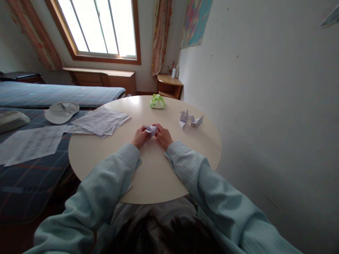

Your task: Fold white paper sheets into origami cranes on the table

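Note:
A small folded white paper (151, 131) is held between both hands over the middle of the round table (106, 155). My left hand (140, 136) pinches its left side, and my right hand (163, 136) grips the right side with the fingers bent around it. Parts of the folded paper are hidden behind the fingers, so its full shape does not show. To the right of my hands, two folded paper birds (183, 118) stand close together on the tabletop.
A green tissue pack (157, 102) sits near the table's far edge. Several loose paper sheets (102, 120) overlap at the left, some reaching onto the bed (53, 176). A pale cap (61, 112) lies on the bed. The wall (259, 123) runs close along the right.

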Available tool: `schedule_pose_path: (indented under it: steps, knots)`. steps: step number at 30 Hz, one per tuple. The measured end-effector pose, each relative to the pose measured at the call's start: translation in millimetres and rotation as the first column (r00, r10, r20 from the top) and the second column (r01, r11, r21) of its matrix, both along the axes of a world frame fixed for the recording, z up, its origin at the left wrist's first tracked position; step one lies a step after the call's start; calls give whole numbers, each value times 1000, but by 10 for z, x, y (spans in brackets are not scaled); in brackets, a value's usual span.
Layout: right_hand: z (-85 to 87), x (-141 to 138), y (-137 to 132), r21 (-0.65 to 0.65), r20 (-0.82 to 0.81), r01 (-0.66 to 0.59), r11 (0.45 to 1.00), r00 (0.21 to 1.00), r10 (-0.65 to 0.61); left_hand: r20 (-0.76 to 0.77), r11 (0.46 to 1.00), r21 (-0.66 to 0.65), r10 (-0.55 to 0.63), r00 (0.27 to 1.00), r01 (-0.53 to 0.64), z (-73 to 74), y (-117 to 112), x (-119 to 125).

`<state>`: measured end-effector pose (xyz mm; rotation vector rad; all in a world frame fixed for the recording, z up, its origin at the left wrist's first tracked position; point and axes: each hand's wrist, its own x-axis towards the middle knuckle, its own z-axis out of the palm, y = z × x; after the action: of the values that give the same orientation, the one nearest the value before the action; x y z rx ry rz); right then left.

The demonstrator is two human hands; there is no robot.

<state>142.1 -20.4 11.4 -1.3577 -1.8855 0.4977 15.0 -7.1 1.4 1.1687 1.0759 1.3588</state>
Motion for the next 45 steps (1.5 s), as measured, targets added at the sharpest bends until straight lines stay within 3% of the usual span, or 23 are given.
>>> schedule_pose_path:
  steps: [16,25,45]
  knots:
    - [-40,19,89,153,16,39,988,999,-42,17,1000,21,15,1000,-15,-12,8,-18]
    - [11,3,24,10,54,62,998,997,-63,28,999,36,10,1000,-11,-43,36,-37]
    - [-61,-10,84,-121,-266,-98,988,962,63,-46,995,92,45,998,-40,41,-14,-38]
